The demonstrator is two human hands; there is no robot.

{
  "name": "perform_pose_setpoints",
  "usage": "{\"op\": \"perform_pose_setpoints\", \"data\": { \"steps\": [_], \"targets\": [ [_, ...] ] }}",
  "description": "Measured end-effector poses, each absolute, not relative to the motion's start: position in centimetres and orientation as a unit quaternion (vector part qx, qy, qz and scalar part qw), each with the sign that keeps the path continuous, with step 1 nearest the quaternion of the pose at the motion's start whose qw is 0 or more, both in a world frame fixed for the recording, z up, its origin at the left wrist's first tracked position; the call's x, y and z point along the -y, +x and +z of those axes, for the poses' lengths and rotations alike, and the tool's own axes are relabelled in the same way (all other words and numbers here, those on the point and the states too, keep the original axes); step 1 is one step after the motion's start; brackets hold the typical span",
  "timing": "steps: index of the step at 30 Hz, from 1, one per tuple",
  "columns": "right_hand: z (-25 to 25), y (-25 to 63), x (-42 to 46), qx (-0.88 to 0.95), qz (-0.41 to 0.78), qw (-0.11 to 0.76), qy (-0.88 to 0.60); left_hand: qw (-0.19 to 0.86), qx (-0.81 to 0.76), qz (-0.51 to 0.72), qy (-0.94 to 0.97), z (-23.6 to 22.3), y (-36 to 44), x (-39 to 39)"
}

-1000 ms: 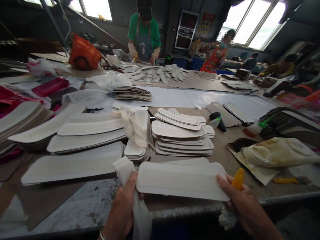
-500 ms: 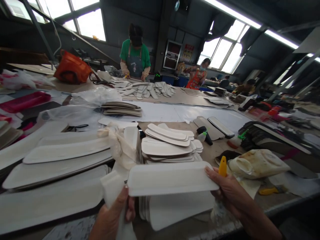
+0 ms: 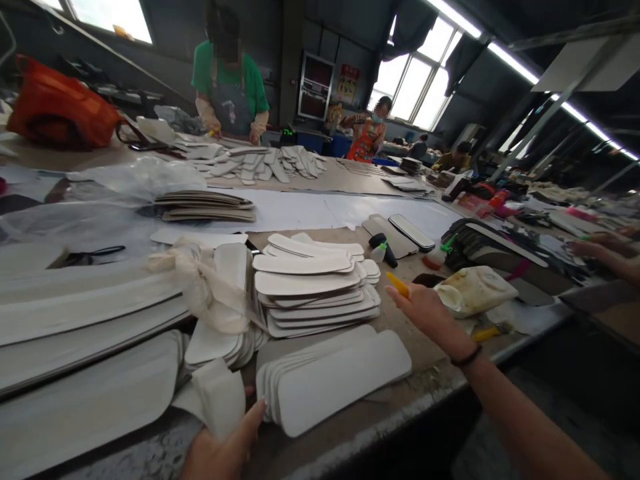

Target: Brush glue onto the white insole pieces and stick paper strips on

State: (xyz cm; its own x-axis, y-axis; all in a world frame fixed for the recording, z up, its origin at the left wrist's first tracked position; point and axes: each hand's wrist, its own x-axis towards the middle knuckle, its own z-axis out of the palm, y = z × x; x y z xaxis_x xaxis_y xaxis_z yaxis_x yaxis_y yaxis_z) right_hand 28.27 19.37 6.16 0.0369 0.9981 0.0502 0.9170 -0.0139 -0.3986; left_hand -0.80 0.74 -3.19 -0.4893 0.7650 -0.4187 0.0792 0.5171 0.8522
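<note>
My left hand (image 3: 223, 450) is at the table's near edge, closed on a folded white cloth (image 3: 220, 399), its thumb beside a fanned stack of white oblong panels (image 3: 333, 381). My right hand (image 3: 423, 310) reaches out over the table to the right, closed on a yellow-tipped tool (image 3: 397, 284), close to a stained plastic jug (image 3: 475, 290). Behind the fanned stack lies a taller pile of white panels (image 3: 313, 287).
Long white panels (image 3: 85, 320) cover the left. A tied bundle (image 3: 215, 293) sits mid-table, small bottles (image 3: 383, 250) and dark pieces (image 3: 480, 243) to the right. A person in green (image 3: 227, 80) works at the far end; another person's hands (image 3: 607, 250) show at right.
The white panel held between both hands now lies on the fanned stack. My right hand has let go and moved out to the right toward the jug. The view has swung right.
</note>
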Motion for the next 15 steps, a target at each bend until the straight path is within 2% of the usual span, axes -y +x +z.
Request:
{"op": "perform_pose_setpoints", "data": {
  "steps": [2,4,8,12,15],
  "targets": [
    [4.9,30.1,-16.6,0.701,0.08,0.075,-0.705,0.419,-0.773,0.373,0.297,-2.8,-0.8,-0.7],
    [3.4,31.3,-14.3,0.708,0.102,0.02,-0.699,0.42,-0.772,0.336,0.339,-2.4,-0.6,-0.9],
    [0.9,31.2,-11.7,0.702,0.226,0.028,-0.675,0.43,-0.747,0.33,0.385,-1.7,-0.2,-1.1],
    [-0.1,30.0,-10.9,0.685,0.273,0.043,-0.674,0.45,-0.746,0.344,0.351,-1.6,-0.1,-1.4],
    [0.1,29.6,-11.1,0.682,0.302,0.087,-0.66,0.469,-0.743,0.343,0.332,-1.7,-0.3,-1.6]
  ]
}}
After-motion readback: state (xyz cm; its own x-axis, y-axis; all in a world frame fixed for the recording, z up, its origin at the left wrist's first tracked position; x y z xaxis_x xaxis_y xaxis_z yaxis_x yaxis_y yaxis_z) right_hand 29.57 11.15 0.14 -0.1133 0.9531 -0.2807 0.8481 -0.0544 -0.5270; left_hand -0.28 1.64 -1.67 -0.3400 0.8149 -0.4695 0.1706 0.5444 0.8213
